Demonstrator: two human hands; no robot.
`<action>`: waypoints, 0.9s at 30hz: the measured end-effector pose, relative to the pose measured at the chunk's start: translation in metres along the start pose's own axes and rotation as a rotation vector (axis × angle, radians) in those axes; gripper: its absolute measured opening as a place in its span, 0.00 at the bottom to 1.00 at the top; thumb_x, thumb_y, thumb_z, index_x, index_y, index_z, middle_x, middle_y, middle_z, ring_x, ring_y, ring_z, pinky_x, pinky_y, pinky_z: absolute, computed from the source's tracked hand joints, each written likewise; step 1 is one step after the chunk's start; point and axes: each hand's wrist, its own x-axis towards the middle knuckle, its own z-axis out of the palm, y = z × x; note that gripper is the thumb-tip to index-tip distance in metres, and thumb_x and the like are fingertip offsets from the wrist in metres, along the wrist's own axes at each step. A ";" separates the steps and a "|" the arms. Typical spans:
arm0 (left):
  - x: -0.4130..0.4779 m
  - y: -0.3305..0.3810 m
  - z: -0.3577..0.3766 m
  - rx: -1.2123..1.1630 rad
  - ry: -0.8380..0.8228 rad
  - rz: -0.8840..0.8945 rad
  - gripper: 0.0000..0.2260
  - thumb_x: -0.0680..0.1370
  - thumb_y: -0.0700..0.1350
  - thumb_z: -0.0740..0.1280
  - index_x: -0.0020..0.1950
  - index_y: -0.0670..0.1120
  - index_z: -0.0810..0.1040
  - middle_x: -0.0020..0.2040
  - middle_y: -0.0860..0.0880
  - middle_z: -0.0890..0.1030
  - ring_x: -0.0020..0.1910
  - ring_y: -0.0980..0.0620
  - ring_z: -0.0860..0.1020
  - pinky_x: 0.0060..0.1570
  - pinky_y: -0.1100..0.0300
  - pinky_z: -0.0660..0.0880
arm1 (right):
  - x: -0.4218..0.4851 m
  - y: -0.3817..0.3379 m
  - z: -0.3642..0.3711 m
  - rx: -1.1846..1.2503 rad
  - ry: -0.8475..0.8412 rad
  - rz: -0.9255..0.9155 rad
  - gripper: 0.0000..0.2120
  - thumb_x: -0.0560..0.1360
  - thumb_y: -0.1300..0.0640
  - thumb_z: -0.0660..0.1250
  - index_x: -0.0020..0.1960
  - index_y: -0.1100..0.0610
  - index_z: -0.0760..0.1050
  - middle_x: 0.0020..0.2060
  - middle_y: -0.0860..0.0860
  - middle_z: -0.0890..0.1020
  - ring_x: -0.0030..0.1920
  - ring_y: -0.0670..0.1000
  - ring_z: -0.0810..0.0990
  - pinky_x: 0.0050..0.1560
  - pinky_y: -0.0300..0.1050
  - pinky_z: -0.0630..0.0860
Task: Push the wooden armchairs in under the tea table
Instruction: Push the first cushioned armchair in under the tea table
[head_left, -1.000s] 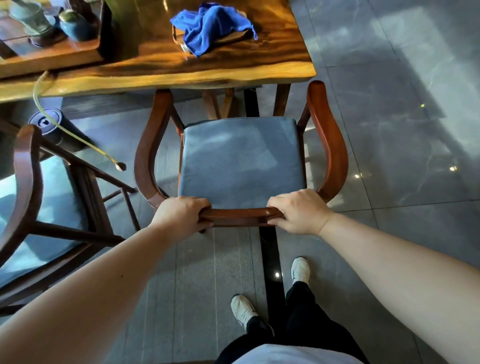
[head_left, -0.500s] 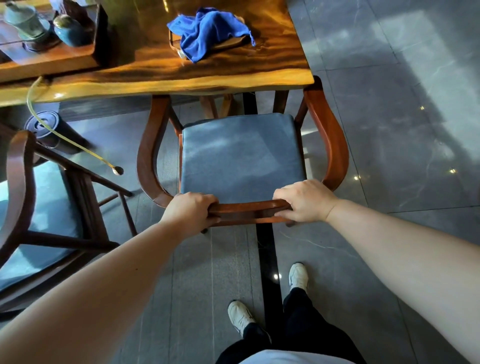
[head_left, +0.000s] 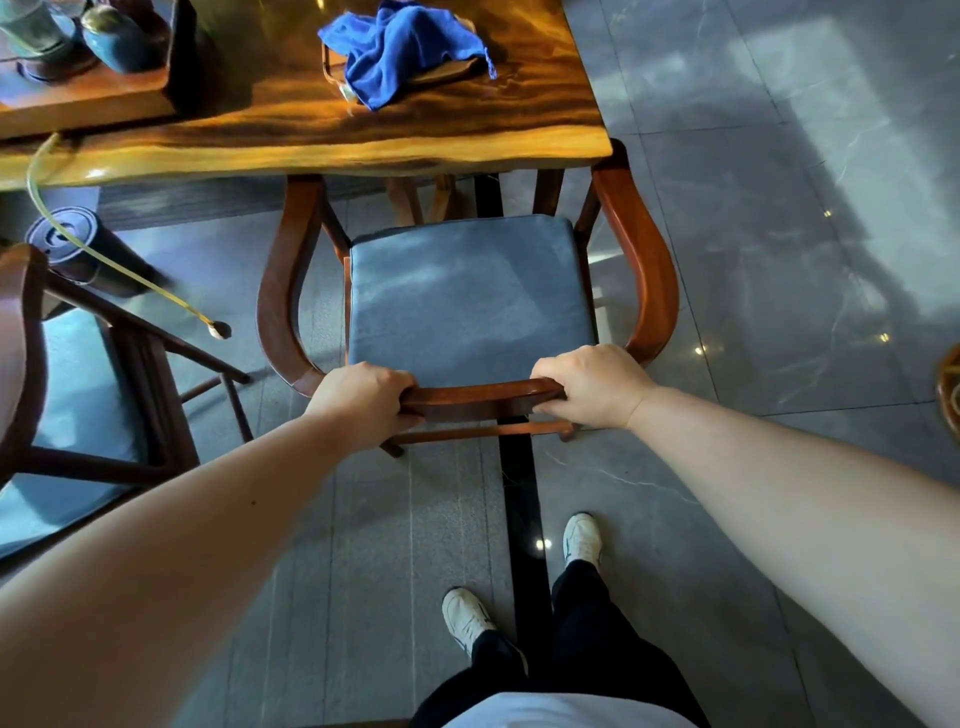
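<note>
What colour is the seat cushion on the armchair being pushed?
Grey-blue: the square seat cushion, clearest in the head view.

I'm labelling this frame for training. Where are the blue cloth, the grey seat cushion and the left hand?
blue cloth (head_left: 402, 57): head view, middle of the crumpled fabric.
grey seat cushion (head_left: 467, 296): head view, centre of its top.
left hand (head_left: 363, 402): head view, back of the hand.

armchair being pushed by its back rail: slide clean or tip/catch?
Likely slides: the floor looks smooth and glossy. The armchair looks rigid solid wood, probably heavy; left hand and right hand grip its top rail high up, so it may tip forward. Its armrests may catch the tea table edge.
</note>
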 end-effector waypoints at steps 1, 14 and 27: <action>-0.001 0.000 0.000 0.007 -0.002 0.000 0.14 0.71 0.58 0.71 0.48 0.50 0.79 0.34 0.52 0.74 0.38 0.46 0.78 0.33 0.57 0.70 | -0.001 0.000 -0.001 0.005 -0.002 -0.002 0.12 0.73 0.43 0.70 0.49 0.50 0.76 0.41 0.50 0.84 0.43 0.59 0.81 0.37 0.46 0.66; -0.004 -0.021 0.002 0.076 -0.055 0.009 0.15 0.72 0.61 0.68 0.51 0.52 0.76 0.43 0.50 0.81 0.44 0.45 0.79 0.39 0.52 0.76 | 0.009 -0.015 0.000 -0.004 -0.037 -0.005 0.13 0.74 0.42 0.69 0.51 0.50 0.76 0.43 0.49 0.84 0.45 0.58 0.81 0.40 0.48 0.71; -0.010 -0.019 -0.001 -0.064 0.023 -0.070 0.19 0.71 0.56 0.72 0.58 0.50 0.74 0.50 0.47 0.81 0.49 0.42 0.78 0.46 0.50 0.76 | 0.022 -0.024 -0.005 -0.072 -0.149 0.055 0.16 0.74 0.39 0.66 0.56 0.46 0.70 0.49 0.47 0.82 0.50 0.53 0.80 0.40 0.48 0.72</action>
